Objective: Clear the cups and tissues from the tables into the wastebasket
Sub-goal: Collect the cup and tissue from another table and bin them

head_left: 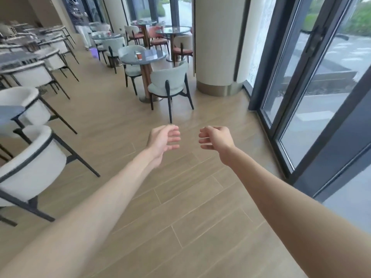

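A red-brown paper cup [139, 55] stands on a round grey table [128, 59] ahead, well beyond my reach. A second small red cup [109, 33] sits on a farther round table [100, 36]. A purple wastebasket [94, 52] stands on the floor behind those tables, partly hidden by chairs. My left hand [163, 139] and my right hand [215, 138] are stretched out in front of me over the wooden floor, fingers loosely curled and apart, holding nothing. I see no tissues from here.
A pale green chair [168, 83] stands before the near table. White armchairs [30, 163] and grey tables line the left. A thick column [217, 45] and glass doors [313, 81] are on the right. A person [81, 25] stands far back. Wooden floor runs between.
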